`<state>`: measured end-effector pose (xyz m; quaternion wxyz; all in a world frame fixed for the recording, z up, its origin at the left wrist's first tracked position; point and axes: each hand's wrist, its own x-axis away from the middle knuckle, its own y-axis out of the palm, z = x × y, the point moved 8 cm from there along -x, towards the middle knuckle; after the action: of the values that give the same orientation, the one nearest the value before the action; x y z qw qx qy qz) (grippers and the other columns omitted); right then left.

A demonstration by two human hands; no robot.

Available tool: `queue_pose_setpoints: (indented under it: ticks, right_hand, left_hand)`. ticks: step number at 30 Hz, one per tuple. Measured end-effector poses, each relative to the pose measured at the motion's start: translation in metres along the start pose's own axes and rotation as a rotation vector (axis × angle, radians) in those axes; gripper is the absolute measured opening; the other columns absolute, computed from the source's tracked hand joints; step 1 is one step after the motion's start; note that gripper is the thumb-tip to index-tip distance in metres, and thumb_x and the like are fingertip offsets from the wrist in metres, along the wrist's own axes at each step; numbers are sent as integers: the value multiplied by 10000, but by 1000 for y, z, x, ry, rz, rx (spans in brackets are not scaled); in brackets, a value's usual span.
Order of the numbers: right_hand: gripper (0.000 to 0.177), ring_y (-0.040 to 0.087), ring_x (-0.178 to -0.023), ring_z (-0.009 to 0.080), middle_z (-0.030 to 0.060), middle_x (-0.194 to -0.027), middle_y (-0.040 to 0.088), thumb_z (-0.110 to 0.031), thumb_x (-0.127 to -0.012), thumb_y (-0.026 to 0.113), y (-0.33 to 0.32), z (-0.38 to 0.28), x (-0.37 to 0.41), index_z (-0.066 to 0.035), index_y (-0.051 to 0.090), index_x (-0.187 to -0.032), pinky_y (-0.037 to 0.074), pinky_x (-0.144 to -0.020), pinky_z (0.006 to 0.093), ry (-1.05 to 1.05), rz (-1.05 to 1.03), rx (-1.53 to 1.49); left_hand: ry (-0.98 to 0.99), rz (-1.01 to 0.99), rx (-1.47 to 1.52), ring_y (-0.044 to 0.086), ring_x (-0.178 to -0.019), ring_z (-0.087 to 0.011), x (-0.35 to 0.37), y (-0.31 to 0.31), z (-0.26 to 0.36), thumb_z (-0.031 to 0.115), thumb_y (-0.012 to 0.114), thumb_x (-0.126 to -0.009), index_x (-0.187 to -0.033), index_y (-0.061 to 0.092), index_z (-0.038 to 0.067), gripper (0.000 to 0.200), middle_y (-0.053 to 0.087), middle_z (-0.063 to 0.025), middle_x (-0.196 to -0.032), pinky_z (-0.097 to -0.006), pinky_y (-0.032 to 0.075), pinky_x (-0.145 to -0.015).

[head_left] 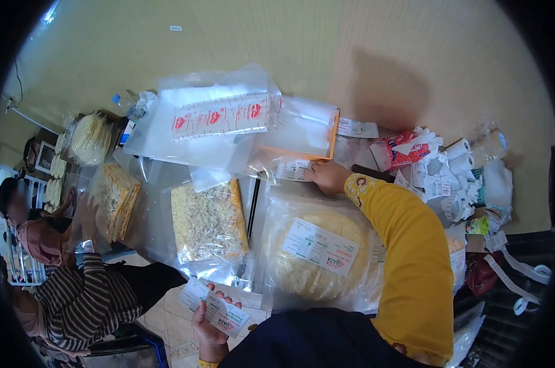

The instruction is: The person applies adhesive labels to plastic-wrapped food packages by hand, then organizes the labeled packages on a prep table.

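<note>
Since everything here is wrapped in shiny plastic, the plain paper stuff kinda jumps out. At 7 o'clock the left hand point(209, 324) is closed around a couple of paper labels point(227, 316), flat stiff rectangles with red and green print, slightly fanned so one pokes out toward 10 o'clock. Just off the middle, toward 3 o'clock, the right hand point(327, 176) has its fingers bent down at the edge of another label point(291, 170); can't tell if they're pinching it or just touching. That arm's in a mustard sleeve point(412, 245) with a patterned cuff.

Right below that hand, at 5 o'clock, sits a pale round stack point(302, 281) sealed in a crinkly clear bag, with a white sticker point(319, 246) slapped on top at a slant, "CHEESE" in red. Over at 8 o'clock there's a rectangular slab point(207, 218), all rough and crumbly, yellow round the edges, also in clear plastic. Up at 11 o'clock, slippery see-through bags with a red-printed strip point(219, 116) lie across an orange-edged box point(335, 138). Between 2 and 3 o'clock there's a soft red tissue pack point(406, 152).
</note>
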<state>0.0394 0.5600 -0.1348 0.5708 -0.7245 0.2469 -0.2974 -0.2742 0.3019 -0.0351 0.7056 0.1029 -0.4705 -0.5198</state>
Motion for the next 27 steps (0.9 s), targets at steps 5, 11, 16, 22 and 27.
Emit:
queue_pose_setpoints:
  ticks: [5,11,16,22,27]
  right_hand:
    - [277,580,-892,340,219,-943,570,-96,-755,503,11,10,-4,-20,519,-1020,480,-751,427,28,37,26]
    - [189,604,-773,341,158,-783,620,-130,-760,508,-32,26,7,-67,594,-917,475,-694,433,217,-23,-28]
    - [163,619,-716,313,160,-758,634,-129,-723,533,-107,22,48,-93,656,-824,471,-649,416,323,127,-208]
    - [314,599,-713,331,206,-810,611,-10,-702,482,-222,-88,78,-15,626,-981,475,-661,394,224,402,-335]
    - [371,577,-768,338,177,-912,595,-55,-765,474,-236,-255,76,-22,529,-1130,475,-692,413,71,614,-335]
  left_hand:
    - [-12,-12,20,572,-890,-252,1,-2,-2,304,554,-813,-1205,430,78,470,563,-94,-941,-527,426,-839]
    - [-27,-73,14,562,-916,-258,1,2,-2,329,539,-822,-1224,414,77,491,553,-102,-976,-519,430,-842]
    - [-94,-234,119,538,-989,-283,-3,22,3,523,488,-831,-1276,382,79,638,524,-121,-1137,-516,409,-901]
    - [-89,-449,174,532,-1061,-337,-11,54,24,722,390,-769,-1288,375,29,866,495,-165,-1236,-550,386,-912]
    - [-80,-506,214,500,-1116,-350,-9,57,26,762,367,-743,-1284,384,42,900,485,-176,-1252,-550,370,-935]
